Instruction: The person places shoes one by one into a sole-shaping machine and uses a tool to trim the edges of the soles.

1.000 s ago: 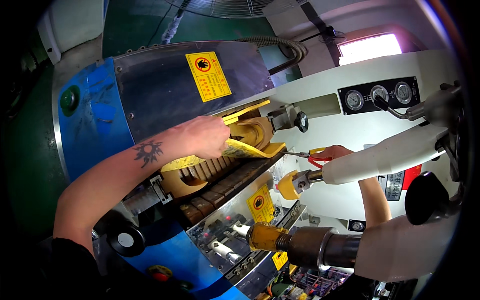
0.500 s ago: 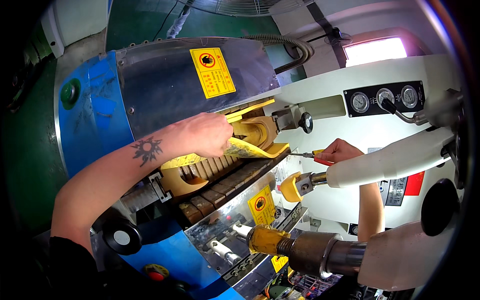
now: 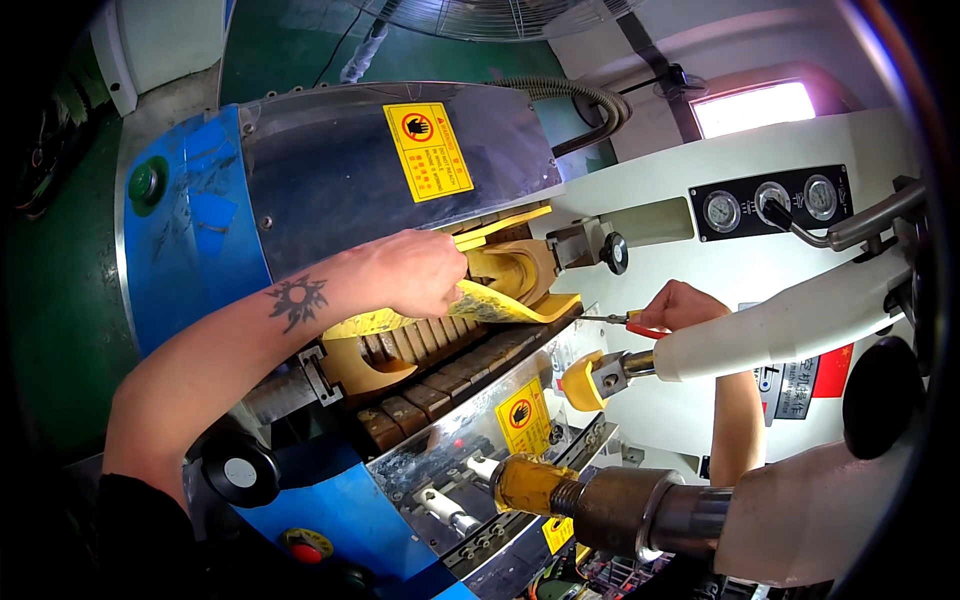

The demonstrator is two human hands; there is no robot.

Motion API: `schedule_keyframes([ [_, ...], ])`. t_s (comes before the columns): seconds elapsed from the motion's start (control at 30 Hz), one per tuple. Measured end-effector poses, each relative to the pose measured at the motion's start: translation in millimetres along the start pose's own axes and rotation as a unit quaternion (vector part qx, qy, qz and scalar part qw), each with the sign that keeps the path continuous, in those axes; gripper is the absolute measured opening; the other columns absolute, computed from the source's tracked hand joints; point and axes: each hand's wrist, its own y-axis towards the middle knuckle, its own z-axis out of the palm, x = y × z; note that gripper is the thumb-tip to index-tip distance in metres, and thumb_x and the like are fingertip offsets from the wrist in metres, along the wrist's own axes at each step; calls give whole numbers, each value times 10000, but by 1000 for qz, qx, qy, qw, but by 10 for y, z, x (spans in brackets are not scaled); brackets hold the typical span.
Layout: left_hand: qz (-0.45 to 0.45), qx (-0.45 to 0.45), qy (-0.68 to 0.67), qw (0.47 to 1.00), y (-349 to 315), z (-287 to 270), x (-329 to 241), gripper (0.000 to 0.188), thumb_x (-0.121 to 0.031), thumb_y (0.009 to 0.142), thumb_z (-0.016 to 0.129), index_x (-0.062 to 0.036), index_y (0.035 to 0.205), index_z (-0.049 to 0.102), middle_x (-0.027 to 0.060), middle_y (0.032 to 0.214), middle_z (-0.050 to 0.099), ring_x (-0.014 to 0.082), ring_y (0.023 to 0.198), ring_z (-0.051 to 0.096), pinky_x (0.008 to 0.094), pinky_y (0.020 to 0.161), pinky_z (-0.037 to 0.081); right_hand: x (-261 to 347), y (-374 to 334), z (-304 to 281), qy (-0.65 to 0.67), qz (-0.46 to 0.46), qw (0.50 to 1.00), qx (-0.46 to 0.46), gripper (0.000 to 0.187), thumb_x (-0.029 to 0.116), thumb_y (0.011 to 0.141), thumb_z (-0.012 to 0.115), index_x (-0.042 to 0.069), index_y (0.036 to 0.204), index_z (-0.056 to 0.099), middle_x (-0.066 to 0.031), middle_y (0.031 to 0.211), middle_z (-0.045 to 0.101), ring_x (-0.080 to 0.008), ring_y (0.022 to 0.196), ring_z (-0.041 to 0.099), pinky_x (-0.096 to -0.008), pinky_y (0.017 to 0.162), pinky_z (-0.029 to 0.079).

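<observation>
My left hand [image 3: 425, 272] reaches across from the left, its fingers closed over a bent yellow strip [image 3: 515, 308] with dark smudges. The strip curves round a tan, U-shaped mould piece [image 3: 535, 262] in a machine. From behind a white machine arm, my right hand [image 3: 684, 305] is closed around slim-nosed pliers [image 3: 606, 319] with red and yellow handles. Their metal tip points left, at the right end of the strip; whether it touches or grips it, I cannot tell. Part of my right forearm [image 3: 738, 420] is hidden by the arm.
Below the strip run rows of brown blocks [image 3: 430, 393]. A white arm [image 3: 770, 325] with a yellow-padded end [image 3: 583, 383] and a thick metal shaft [image 3: 625, 505] jut in from the right. Black knobs [image 3: 240, 468], pressure gauges [image 3: 772, 203] and a red button [image 3: 305, 547] are around.
The view has shifted slightly. The pliers are angled a little differently, and their handles look closer together. My left hand keeps its hold on the yellow strip.
</observation>
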Motion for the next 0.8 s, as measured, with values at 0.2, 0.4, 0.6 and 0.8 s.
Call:
schedule_keyframes([
  [0.2,3,-2,-4,1000,6,19,22,331,-229,907,590,52,748,662,208,633,605,381,626,618,472,622,509,-105,78,-30,-30,14,999,35,308,312,880,690,12,814,713,-39,649,581,-105,568,479,-324,530,419],
  [0.4,7,-7,23,1000,-12,2,30,331,-225,902,584,54,741,657,209,649,611,381,656,622,469,648,511,-263,57,124,-19,-9,1000,-24,253,277,918,631,28,947,665,-38,765,600,-118,634,518,-311,581,447],
  [0.6,29,-15,38,999,-19,-23,-19,341,-242,892,595,58,745,663,225,679,623,394,697,629,474,678,511,-1051,-391,963,264,3,930,-258,238,242,957,573,43,1080,616,-38,881,619,-130,700,557,-299,631,475],
  [0.8,4,28,40,999,-48,45,97,308,-258,898,582,32,899,687,214,810,668,368,818,660,461,764,517,-434,-1308,2486,787,-7,551,-276,263,203,994,524,63,1213,561,-31,969,614,-131,752,583,-283,662,506],
])
